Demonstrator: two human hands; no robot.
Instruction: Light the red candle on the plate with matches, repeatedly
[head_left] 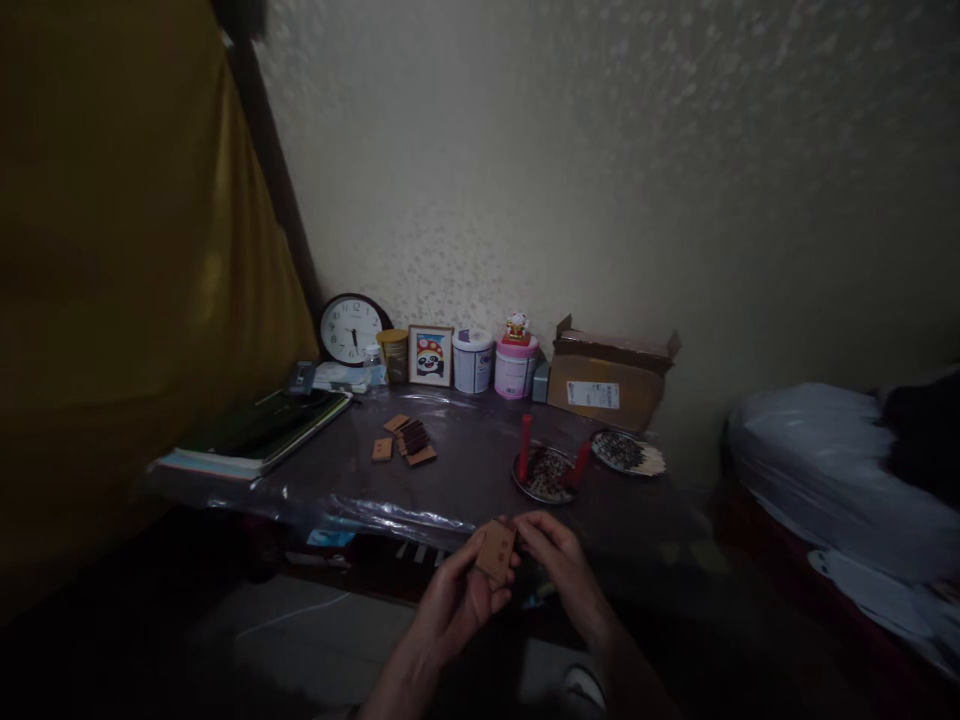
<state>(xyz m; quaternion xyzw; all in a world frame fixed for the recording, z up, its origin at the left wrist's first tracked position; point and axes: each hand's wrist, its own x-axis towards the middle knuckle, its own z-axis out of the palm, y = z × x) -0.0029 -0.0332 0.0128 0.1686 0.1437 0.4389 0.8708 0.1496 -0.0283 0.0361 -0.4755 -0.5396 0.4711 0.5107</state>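
L hand [463, 600]: palm up, thumb & fingers clamped on box [495, 552].
R hand [559, 553]: thumb & fingertips close tog. at box's R edge; can't tell if they grip anything.
Box: small, brown, dark spots on face; tilted in L hand, by nr edge of table [465, 465].
Pile [412, 440]: similar small boxes, overlapping, on table L of ctr; one lies just beside the rest.
Candles [526, 450]: 2, red, on plate [541, 499]; L one upright, R one leaning.
Plate: round, w/ dark & pale bits btwn candles.
2nd plate [621, 467]: beyond & R of candles, w/ dark bits on L, pale sticks [651, 460] on R.
Back row, L to R: clock [351, 330], jar [394, 357], framed panda pic [430, 357], white tub [472, 364], pink tub [515, 372] w/ figurine [517, 328] on lid, carton [606, 385] w/ flaps up.
L end: books [262, 435], stacked, nr curtain [150, 250].
R side: white bag [817, 470], lumpy, well apart from hands.
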